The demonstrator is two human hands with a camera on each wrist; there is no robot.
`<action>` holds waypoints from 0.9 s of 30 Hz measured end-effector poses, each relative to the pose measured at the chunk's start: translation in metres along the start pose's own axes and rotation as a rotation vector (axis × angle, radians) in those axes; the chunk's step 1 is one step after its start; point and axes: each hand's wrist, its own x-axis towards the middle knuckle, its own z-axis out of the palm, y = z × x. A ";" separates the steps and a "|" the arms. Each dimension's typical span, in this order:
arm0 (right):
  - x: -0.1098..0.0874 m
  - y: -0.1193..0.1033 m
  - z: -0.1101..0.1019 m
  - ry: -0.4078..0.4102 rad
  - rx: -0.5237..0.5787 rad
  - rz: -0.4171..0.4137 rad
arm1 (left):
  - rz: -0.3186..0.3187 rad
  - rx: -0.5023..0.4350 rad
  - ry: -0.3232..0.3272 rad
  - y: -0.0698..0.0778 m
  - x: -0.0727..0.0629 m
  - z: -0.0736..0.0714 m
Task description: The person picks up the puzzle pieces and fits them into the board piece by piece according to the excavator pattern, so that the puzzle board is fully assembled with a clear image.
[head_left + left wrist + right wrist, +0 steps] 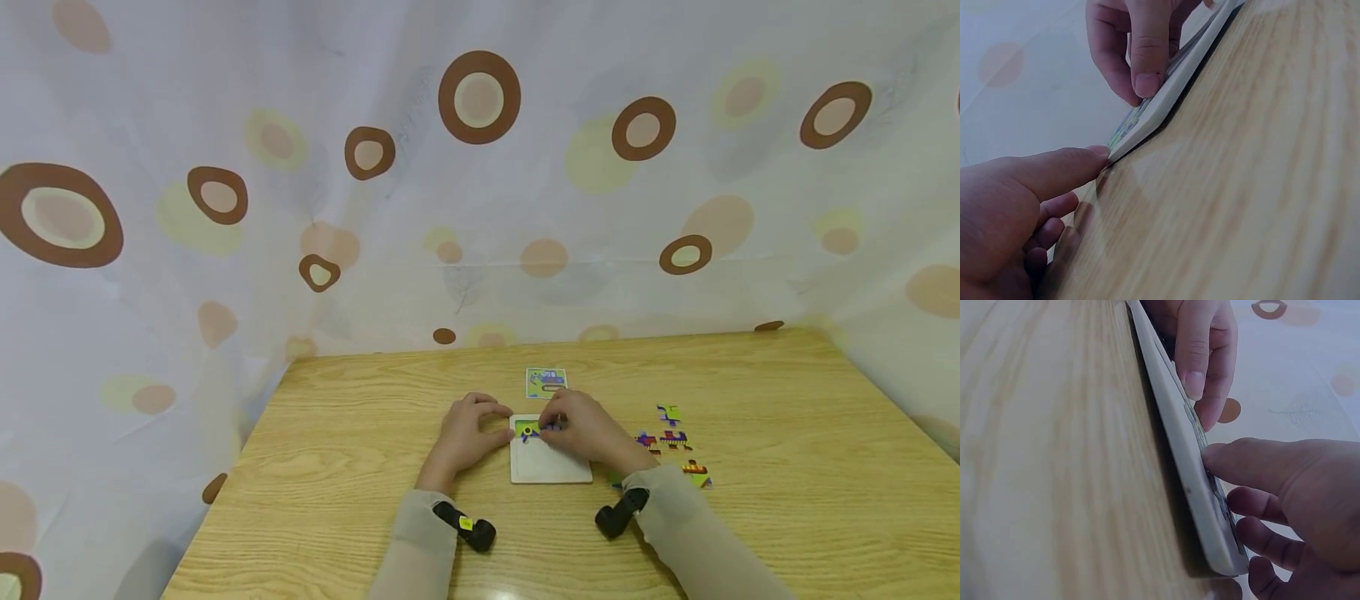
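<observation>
A white puzzle tray point(551, 471) lies on the table, with green, yellow and blue puzzle pieces point(527, 431) along its far side. My left hand point(468, 429) is at the tray's left edge, its thumb point(1079, 164) extended to the corner and the other fingers loosely bent. Over the tray's far part, my right hand point(588, 425) has thumb and fingers bent together, pinching a small puzzle piece point(558, 424) down at the tray surface. That piece is mostly hidden by the fingers. In the right wrist view, the right thumb point(1244, 461) reaches the tray's upper face.
Behind the tray lies a picture card point(546, 380) with a blue and purple vehicle on green. Several loose puzzle pieces point(675, 439) lie to the right, some partly behind the right forearm. A patterned curtain point(480, 208) rises behind the wooden table point(337, 467).
</observation>
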 end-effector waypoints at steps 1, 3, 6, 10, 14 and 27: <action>0.000 0.000 -0.001 -0.001 0.004 -0.004 | 0.001 0.000 0.001 0.000 0.000 0.000; -0.001 0.002 -0.002 -0.010 0.014 -0.013 | 0.001 -0.001 0.002 0.001 0.000 0.000; -0.002 0.004 -0.005 -0.039 0.035 -0.009 | -0.003 -0.003 0.004 0.001 0.000 0.000; -0.002 0.008 -0.007 -0.062 0.043 -0.016 | -0.008 0.006 0.005 0.001 0.000 0.000; -0.002 0.010 -0.007 -0.059 0.041 -0.030 | -0.012 0.016 0.001 0.000 0.000 0.001; -0.004 0.008 -0.008 -0.030 0.011 -0.021 | 0.008 0.017 0.003 0.000 0.001 0.002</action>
